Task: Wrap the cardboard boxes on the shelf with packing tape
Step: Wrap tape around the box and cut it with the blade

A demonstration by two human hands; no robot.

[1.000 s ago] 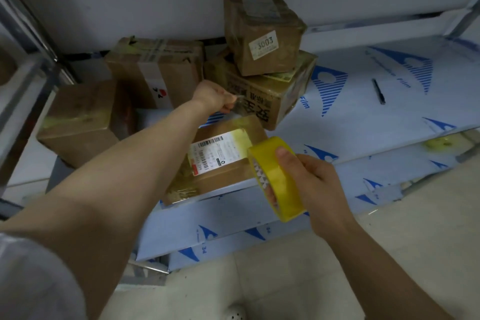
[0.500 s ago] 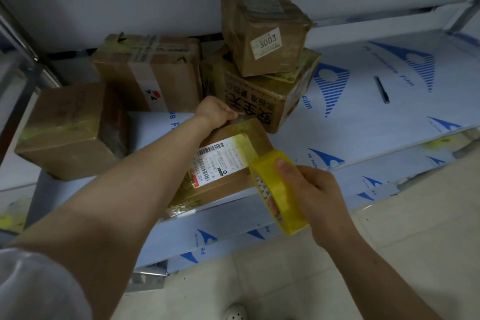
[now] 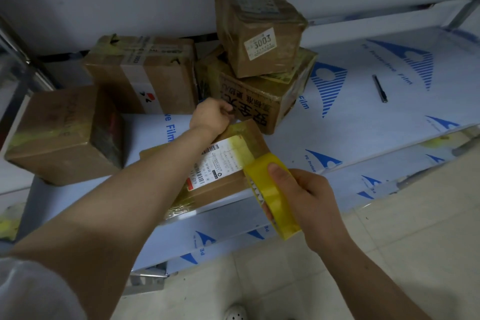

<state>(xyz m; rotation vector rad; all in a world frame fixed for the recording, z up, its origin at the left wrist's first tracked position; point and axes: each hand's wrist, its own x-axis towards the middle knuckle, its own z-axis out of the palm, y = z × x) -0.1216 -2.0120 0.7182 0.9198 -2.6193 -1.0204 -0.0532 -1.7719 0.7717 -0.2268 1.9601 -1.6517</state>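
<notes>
A flat cardboard box (image 3: 228, 171) with a white shipping label lies at the shelf's front edge. A strip of yellowish tape (image 3: 241, 143) runs across its top. My left hand (image 3: 211, 114) pinches the tape's free end at the box's far edge, fingers curled. My right hand (image 3: 309, 200) grips the yellow tape roll (image 3: 272, 193) at the box's near right corner, thumb on top of the roll. My left forearm hides the box's left part.
Several more cardboard boxes stand on the shelf (image 3: 363, 122): one at the left (image 3: 62, 135), one behind (image 3: 145, 73), and a small "3003" box (image 3: 259, 28) stacked on a larger one (image 3: 259, 96). A dark pen (image 3: 380, 88) lies at the right. Tiled floor is below.
My left hand has come down from above to the far edge of the flat box with the tape end. The roll in my right hand stays at the box's near corner.
</notes>
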